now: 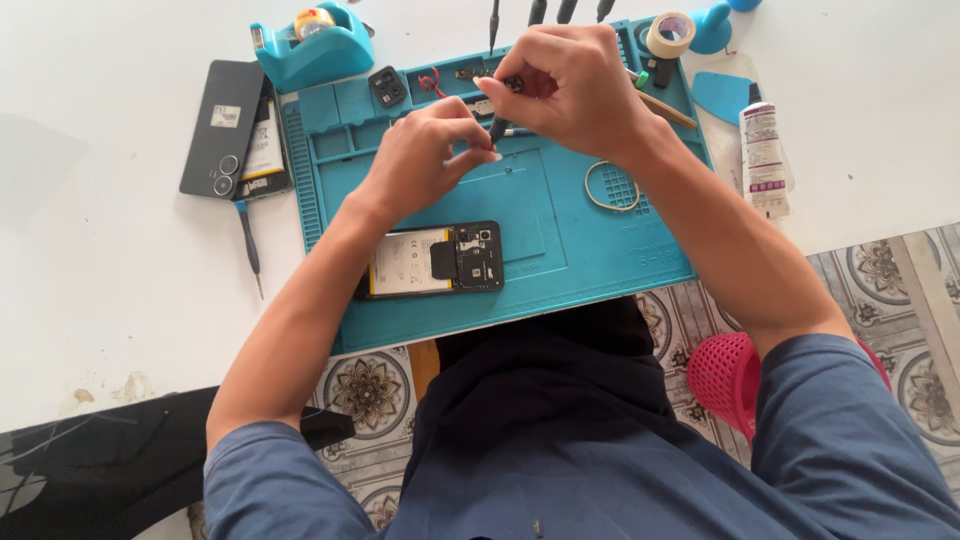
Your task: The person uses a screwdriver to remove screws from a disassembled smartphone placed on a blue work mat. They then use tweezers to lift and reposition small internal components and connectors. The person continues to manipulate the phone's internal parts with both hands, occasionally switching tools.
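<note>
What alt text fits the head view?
Both hands, left hand and right hand, pinch a small dark tool over a teal repair mat. An opened phone lies on the mat below.

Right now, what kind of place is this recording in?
Probably a phone repair bench: an opened phone lies on a blue repair mat, a removed back cover sits aside, and both hands work a small screwdriver.
</note>
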`<action>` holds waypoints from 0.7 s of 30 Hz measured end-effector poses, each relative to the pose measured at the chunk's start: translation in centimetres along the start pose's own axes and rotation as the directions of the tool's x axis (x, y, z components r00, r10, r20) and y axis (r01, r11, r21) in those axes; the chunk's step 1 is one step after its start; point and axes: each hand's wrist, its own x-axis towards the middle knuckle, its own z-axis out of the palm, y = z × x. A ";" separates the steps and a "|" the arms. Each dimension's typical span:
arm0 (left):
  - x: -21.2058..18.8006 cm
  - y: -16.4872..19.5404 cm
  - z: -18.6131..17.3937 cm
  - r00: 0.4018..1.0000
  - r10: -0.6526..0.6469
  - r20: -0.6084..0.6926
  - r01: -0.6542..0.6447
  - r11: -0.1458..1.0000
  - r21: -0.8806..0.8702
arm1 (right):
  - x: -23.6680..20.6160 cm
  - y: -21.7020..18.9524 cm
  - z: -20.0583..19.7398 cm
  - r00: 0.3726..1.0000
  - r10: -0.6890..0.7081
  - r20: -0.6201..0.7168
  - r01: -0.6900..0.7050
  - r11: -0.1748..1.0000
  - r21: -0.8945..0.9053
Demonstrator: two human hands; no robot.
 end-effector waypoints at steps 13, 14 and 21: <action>0.6 0.7 1.1 0.993 -0.118 -0.014 0.117 0.989 -0.090 | 0.1 1.0 -0.9 0.978 -0.065 -0.200 0.055 0.997 -0.055; 0.6 0.6 1.3 0.995 -0.102 -0.014 0.100 0.991 -0.091 | 0.1 1.0 -0.9 0.977 -0.067 -0.203 0.057 0.997 -0.057; 0.4 0.3 0.4 0.999 0.052 0.012 -0.051 0.992 -0.119 | 0.0 1.0 -0.7 0.977 -0.044 -0.211 0.034 0.998 -0.049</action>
